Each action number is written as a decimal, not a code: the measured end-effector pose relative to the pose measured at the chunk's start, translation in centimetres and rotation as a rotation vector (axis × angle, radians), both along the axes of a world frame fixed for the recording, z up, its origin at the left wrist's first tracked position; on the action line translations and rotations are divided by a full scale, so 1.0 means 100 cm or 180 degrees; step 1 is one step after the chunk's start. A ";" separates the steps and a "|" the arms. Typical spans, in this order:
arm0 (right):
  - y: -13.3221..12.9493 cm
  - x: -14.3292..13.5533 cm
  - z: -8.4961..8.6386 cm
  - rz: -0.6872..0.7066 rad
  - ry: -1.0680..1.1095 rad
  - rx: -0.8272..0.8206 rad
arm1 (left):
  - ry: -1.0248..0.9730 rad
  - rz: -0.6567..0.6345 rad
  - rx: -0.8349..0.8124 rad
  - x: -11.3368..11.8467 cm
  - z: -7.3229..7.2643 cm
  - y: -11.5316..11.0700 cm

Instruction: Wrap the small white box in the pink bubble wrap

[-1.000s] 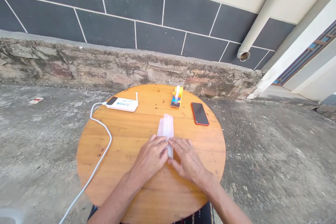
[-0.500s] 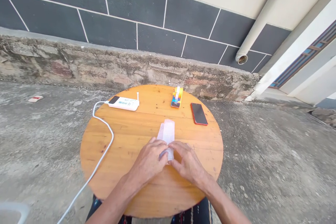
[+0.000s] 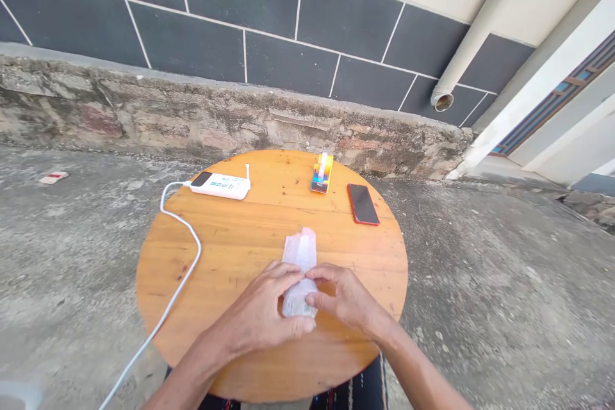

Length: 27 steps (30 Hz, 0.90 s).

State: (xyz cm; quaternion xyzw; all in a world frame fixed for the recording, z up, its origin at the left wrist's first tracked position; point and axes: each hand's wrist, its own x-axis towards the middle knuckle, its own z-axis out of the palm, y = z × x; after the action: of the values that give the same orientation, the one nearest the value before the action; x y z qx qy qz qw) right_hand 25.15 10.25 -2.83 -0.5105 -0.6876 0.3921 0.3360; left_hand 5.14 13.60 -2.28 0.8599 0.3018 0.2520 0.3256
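Note:
A small bundle in thin, whitish, see-through wrapping paper (image 3: pixel 302 249) lies on the round wooden table (image 3: pixel 202 327). Its near end looks thick and box-like under the layers, while the far end spreads flat and loose. My left hand (image 3: pixel 262 307) curves around the bundle's left side, fingertips on top and thumb stretched along the near edge. From the right, my right hand (image 3: pixel 343 298) grips the paper, index fingertip on top and thumb against the near right side. What the paper encloses cannot be made out.
At the table's back stands a yellow and blue tape dispenser (image 3: pixel 321 173). A red-edged phone (image 3: pixel 363 204) lies back right. A white power-bank-like device (image 3: pixel 220 185) sits back left, its white cable (image 3: pixel 195 262) running off the left edge. Behind is a stone-based wall (image 3: pixel 216 115).
My left thumb has swung away from the fingers, toward me, uncovering the bundle's thick near end. My right hand remains at the paper's right side. The view has shifted slightly.

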 end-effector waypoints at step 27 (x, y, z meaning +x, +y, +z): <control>0.035 -0.025 0.038 0.1218 -0.3392 0.1143 | 0.0334 0.0188 0.1112 -0.005 -0.046 -0.042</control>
State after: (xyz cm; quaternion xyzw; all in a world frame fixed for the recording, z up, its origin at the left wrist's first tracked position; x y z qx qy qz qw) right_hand 22.65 13.76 0.98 -0.4391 -0.8969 0.0128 -0.0511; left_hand 4.64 9.42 -6.93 0.9060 0.2952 0.2649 0.1475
